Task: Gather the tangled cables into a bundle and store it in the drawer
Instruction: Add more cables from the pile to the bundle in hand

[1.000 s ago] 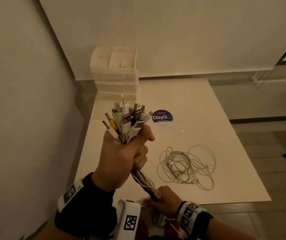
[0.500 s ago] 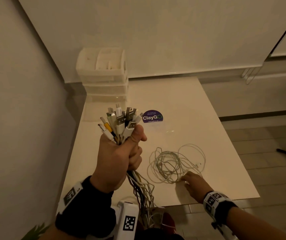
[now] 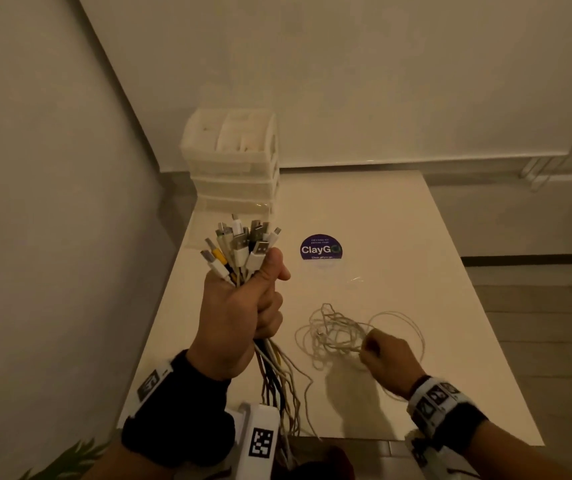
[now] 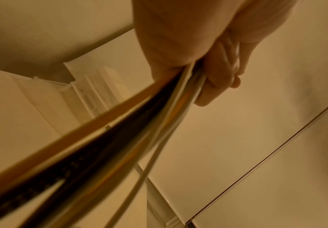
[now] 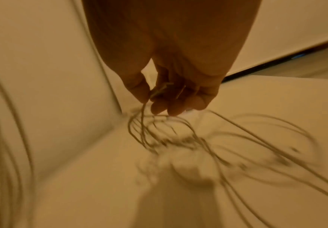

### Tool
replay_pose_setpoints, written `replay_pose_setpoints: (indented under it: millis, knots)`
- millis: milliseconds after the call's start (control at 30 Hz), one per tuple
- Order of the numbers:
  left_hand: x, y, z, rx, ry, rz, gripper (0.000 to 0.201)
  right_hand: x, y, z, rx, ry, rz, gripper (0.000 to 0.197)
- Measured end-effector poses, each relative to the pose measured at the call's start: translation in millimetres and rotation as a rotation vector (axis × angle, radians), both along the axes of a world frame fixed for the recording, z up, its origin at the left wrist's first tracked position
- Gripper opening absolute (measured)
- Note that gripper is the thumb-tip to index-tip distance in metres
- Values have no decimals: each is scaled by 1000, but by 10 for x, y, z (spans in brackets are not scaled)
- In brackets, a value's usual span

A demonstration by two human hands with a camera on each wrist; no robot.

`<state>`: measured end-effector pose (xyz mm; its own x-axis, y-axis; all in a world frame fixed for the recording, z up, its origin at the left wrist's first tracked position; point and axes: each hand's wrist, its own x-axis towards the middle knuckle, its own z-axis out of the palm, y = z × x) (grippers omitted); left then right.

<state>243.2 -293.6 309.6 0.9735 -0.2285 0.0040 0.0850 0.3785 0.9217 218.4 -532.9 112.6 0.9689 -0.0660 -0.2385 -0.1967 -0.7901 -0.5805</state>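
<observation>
My left hand [image 3: 243,310] grips a thick cable bundle [image 3: 241,247] upright above the table's left side. Its USB plugs fan out over the fist and the loose cords [image 3: 279,386] hang below toward the table's front edge. In the left wrist view the cords [image 4: 120,138] run out of my curled fingers [image 4: 216,80]. A tangle of thin white cable [image 3: 340,334] lies on the white table [image 3: 399,237]. My right hand [image 3: 386,358] pinches strands of that tangle at its right side. The right wrist view shows the strands [image 5: 145,123] lifted from my fingertips [image 5: 171,108].
A white stack of plastic drawers [image 3: 234,168] stands at the table's far left corner, its drawers pushed in. A round purple ClayGo sticker [image 3: 321,248] lies mid-table. Walls close in on the left and behind. The floor drops off past the table's right and front edges.
My right hand let go of the bundle's hanging cords, moved right to the thin tangle and now pinches its strands. The left hand keeps its grip, held steady.
</observation>
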Motion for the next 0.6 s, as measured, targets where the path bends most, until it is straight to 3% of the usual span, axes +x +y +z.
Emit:
replay_pose_setpoints:
  millis: [133, 233, 433, 600]
  knots:
    - [87, -76, -14, -13, 15, 29, 29, 293, -50, 788, 340, -137, -140, 12]
    - [138, -144, -12, 9, 24, 59, 26, 440, -67, 1315, 418, -300, -160, 8]
    - [295, -236, 5, 87, 59, 78, 19, 576, 28, 1971, 279, -398, 117, 4]
    - [410, -299, -15, 124, 88, 32, 30, 622, 139, 2180, 582, -239, 260, 6]
